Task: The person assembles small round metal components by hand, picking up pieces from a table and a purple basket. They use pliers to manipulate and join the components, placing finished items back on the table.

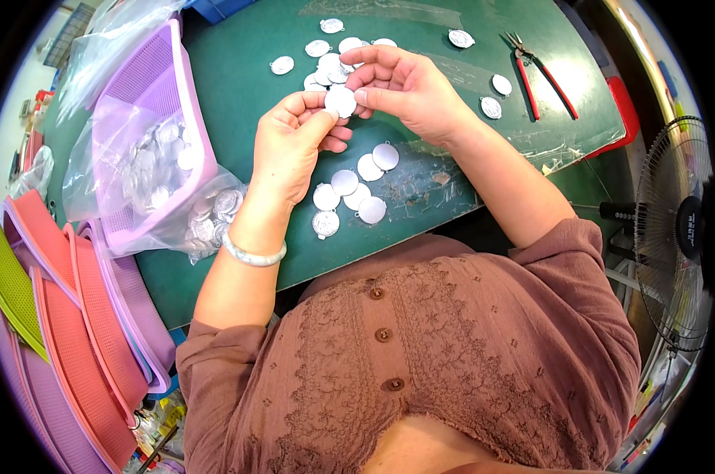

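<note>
A round silver medallion (341,101) is held up over the green table (428,174), its plain face showing. My left hand (298,134) pinches its lower left edge between thumb and fingers. From the right, my right hand (401,91) grips the opposite edge with thumb and fingertips. Behind the hands lies a loose pile of similar medallions (335,69). Nearer to me, several more medallions (345,182) lie in a small group, mostly plain side up; one patterned medallion (326,224) is at its near end.
Pliers (537,75) with red handles lie at the right, near two medallions (491,107). A purple basket (193,103) at the left holds plastic bags of medallions (156,162). Stacked coloured baskets (81,332) stand beside the table. A fan (677,229) is at the far right.
</note>
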{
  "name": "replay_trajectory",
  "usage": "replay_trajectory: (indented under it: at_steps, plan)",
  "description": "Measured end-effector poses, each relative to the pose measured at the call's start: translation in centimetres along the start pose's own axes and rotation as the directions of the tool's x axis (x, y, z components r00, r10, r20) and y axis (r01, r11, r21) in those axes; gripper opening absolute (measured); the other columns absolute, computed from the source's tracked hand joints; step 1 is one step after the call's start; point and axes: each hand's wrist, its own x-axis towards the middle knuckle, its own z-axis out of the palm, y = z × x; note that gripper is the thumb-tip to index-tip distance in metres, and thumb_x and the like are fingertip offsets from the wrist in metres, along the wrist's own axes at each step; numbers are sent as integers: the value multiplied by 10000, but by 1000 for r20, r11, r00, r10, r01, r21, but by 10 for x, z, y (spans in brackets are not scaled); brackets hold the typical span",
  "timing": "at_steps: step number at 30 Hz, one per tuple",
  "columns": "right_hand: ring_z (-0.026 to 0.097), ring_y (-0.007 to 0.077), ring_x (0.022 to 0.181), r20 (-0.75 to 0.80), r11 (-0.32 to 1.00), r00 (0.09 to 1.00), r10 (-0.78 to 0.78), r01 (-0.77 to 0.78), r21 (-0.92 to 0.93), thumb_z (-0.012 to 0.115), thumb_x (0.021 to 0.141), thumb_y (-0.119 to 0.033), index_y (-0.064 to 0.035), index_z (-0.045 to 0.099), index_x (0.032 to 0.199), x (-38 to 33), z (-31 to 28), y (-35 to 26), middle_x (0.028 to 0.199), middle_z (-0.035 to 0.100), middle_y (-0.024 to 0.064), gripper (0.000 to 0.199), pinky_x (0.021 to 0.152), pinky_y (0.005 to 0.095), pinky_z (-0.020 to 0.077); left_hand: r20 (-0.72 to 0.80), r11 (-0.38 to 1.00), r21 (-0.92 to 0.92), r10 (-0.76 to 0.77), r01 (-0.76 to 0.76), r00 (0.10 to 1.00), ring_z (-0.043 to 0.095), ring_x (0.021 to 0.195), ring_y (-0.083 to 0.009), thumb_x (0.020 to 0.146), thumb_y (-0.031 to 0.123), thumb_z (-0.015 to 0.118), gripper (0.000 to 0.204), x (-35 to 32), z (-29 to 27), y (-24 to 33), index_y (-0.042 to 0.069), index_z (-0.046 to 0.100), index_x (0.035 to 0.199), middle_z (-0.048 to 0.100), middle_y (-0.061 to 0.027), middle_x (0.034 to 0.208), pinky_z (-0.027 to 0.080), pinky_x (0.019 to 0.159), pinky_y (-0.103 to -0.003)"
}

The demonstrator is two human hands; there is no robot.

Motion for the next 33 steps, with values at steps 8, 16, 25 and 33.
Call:
replay_trajectory:
  at_steps: [8,16,25,33]
  plan:
    - [559,123,821,45,994,994,-104,105,-14,536,801,16,20,465,1167,2,-1,6,918,581,67,373,752,251,461,36,991,-129,-24,28,999,613,792,-221,892,131,436,266,0,-1,-3,-70,513,1049,595,-156,932,515,695,-274]
    - [556,146,911,-55,871,969,-240,190,-454,499,816,10,-24,498,1152,8,-14,11,982,591,77,338,809,267,443,286,878,-424,-102,222,953,587,839,-241,933,340,337,501,8,-14,1,-108,455,1122,569,-217,1000,491,755,-293]
    - [514,288,915,134,361,888,-441,312,-879,583,694,15,-71,547,1072,9,-13,16,953,600,90,390,792,366,437,81,996,-51,-72,77,994,578,734,-145,895,131,418,299,3,-9,0,-28,478,1141,615,-127,928,468,647,-239]
    - [508,252,902,237,366,878,-416,400,-840,614,680,-2,-86,521,1127,9,-2,16,944,595,62,464,792,344,436,-90,997,-57,-65,61,994,578,653,-148,879,112,412,208,6,-13,2,-13,533,992,612,-106,822,458,559,-229]
